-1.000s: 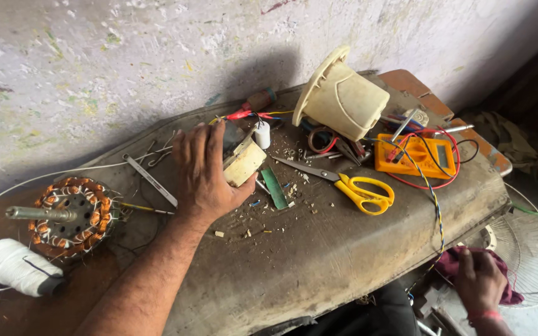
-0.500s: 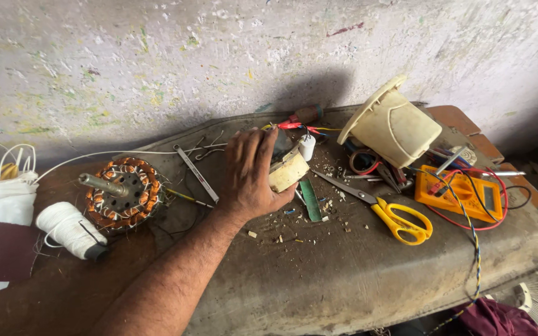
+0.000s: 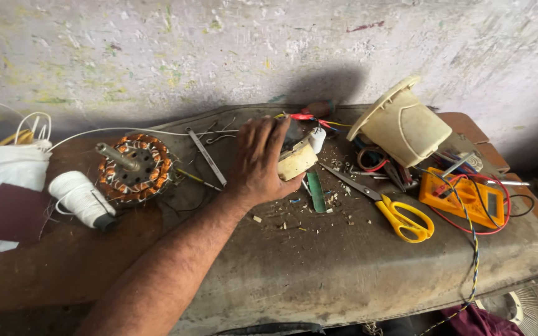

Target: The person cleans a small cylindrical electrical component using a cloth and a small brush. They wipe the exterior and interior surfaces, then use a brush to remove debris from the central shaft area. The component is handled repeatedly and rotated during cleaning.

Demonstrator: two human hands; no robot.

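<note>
One hand (image 3: 258, 163), the left, lies palm down on a dusty workbench (image 3: 319, 274), fingers spread loosely and curled over the top of a cream roll (image 3: 296, 160) that sits near the bench's middle; the fingertips touch it, but a full grip cannot be made out. No right hand shows in the head view. Just left of the hand lies a flat metal strip (image 3: 207, 157), and beyond it a stator (image 3: 134, 165) wound with copper wire, its shaft tilted up and to the left. A spool (image 3: 82, 200) of white thread lies on its side near the stator, beside a white bag (image 3: 4, 180) at the bench's left edge. Right of the roll, a green strip (image 3: 316, 191) rests among scraps, and yellow-handled scissors (image 3: 386, 206) lie with their blades pointing toward the hand. A cream plastic housing (image 3: 403, 124) stands tilted at the back, near an orange multimeter (image 3: 463, 198) ringed by red leads. A paint-flecked wall (image 3: 219, 56) runs behind the bench.
</note>
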